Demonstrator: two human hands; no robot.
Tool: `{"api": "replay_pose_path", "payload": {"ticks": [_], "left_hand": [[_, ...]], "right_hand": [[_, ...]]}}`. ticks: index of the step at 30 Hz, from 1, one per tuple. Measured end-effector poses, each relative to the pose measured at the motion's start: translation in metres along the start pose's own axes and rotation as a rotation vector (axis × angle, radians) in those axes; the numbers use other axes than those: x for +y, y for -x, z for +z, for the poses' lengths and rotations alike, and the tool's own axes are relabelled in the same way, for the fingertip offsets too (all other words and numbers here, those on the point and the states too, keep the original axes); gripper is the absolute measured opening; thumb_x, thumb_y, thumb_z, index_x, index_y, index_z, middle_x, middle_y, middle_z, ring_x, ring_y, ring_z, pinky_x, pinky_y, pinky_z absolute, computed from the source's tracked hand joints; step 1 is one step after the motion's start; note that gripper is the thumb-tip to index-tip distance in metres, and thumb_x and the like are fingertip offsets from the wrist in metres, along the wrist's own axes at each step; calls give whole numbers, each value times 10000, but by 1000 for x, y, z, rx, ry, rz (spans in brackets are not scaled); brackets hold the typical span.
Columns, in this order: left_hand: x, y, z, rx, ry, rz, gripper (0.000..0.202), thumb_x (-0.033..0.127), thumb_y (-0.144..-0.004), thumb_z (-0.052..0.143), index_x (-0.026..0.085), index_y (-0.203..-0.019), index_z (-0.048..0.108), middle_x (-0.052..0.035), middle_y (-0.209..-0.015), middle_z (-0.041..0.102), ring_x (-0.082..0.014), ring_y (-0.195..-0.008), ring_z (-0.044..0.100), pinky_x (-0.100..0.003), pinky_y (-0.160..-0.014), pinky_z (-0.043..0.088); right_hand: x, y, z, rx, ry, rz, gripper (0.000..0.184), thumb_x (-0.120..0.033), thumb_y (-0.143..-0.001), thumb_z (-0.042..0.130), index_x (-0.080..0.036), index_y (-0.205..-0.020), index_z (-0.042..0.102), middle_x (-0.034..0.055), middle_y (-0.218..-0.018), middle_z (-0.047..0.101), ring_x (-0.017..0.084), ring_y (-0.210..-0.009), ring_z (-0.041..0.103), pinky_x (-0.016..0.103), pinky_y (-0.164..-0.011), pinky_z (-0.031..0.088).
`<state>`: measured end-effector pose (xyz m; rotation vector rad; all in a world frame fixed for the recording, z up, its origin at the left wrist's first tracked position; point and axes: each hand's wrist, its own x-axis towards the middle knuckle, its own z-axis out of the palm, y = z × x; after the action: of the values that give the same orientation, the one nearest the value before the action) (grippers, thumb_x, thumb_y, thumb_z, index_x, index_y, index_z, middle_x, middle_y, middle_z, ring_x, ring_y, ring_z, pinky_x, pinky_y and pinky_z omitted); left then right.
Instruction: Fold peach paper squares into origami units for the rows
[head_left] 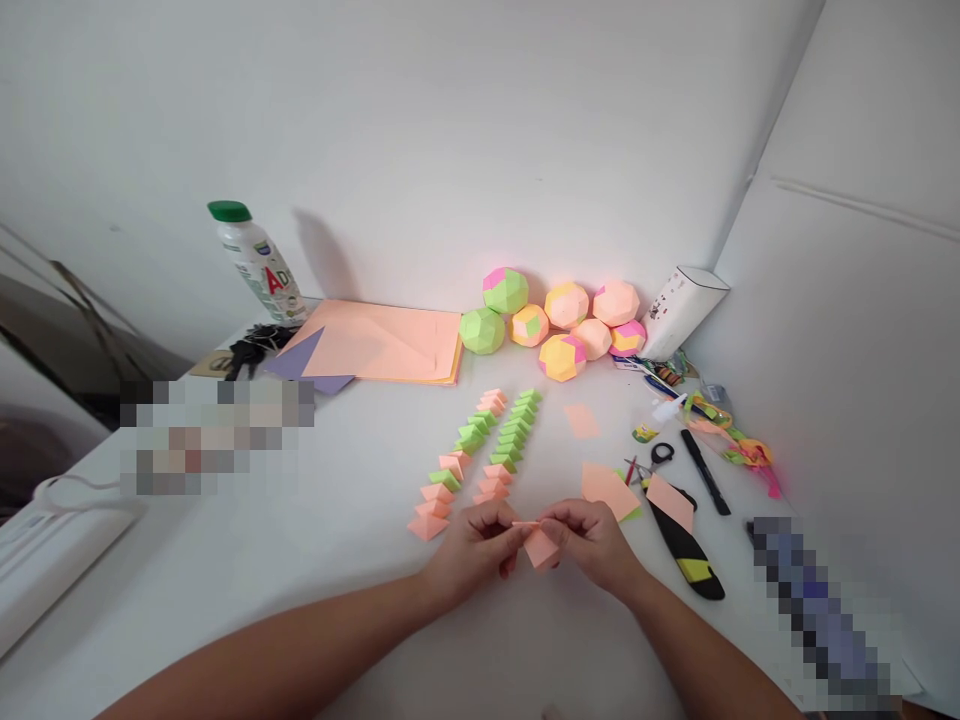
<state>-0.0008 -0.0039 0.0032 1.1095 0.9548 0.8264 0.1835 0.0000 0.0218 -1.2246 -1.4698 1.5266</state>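
Between my two hands is a small peach piece of folded paper (542,549), its lower part hanging below the fingers. My left hand (484,540) pinches its left edge with thumb and forefinger. On the other side my right hand (592,540) pinches the right edge, fingers curled. Just beyond my left hand run two rows of folded paper pieces, one row (471,435) of peach and green and another row (514,440) mostly green with peach at the near end. Loose peach paper (604,487) lies beyond my right hand, with a single peach piece (581,420) farther off.
Several faceted paper balls (566,305) rest against the wall, beside a stack of peach sheets (375,340). A bottle (259,260) stands at back left. On the right are a white container (684,312), scissors (661,454), a black pen (705,472) and a black-and-yellow cutter (686,550).
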Motion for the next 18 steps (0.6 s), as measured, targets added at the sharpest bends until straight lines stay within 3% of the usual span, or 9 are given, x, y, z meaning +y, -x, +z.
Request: {"api": "replay_pose_path", "payload": {"ticks": [5, 8, 11, 14, 18], "left_hand": [[2, 0, -2, -15, 11, 45, 401, 426, -851, 510, 177, -538, 504, 19, -476, 543, -106, -485, 483, -232, -536, 402], [2, -1, -2, 21, 87, -1, 341, 422, -877, 461, 175, -664, 561, 25, -501, 558, -110, -488, 505, -237, -542, 415], [2, -1, -1, -22, 112, -6, 236, 397, -828, 546, 170, -778, 584, 21, -576, 582, -118, -532, 541, -245, -559, 436], [2, 0, 1, -85, 77, -1, 215, 360, -770, 612, 165, -706, 549, 15, -591, 575, -111, -513, 530, -234, -511, 410], [1, 1, 2, -50, 32, -7, 190, 300, -749, 592, 172, -637, 507, 32, -518, 537, -101, -460, 500, -221, -465, 370]], "right_hand": [[0, -1, -2, -2, -8, 1, 247, -371, -790, 648, -132, -734, 675, -5, -565, 617, 122, -470, 624, 203, -461, 496], [0, -1, -3, 7, -22, 7, 246, -373, -779, 659, -131, -743, 679, -7, -559, 612, 122, -471, 613, 210, -460, 497], [2, 0, 0, -8, -54, 28, 252, -386, -767, 668, -135, -744, 679, -3, -586, 619, 137, -489, 631, 223, -464, 510], [3, 1, 4, -29, -58, 49, 261, -393, -766, 665, -134, -744, 685, 11, -607, 639, 145, -518, 640, 238, -494, 530], [6, 2, 7, -21, -26, 60, 266, -397, -755, 672, -131, -748, 687, 15, -604, 644, 148, -537, 636, 246, -512, 539]]}}
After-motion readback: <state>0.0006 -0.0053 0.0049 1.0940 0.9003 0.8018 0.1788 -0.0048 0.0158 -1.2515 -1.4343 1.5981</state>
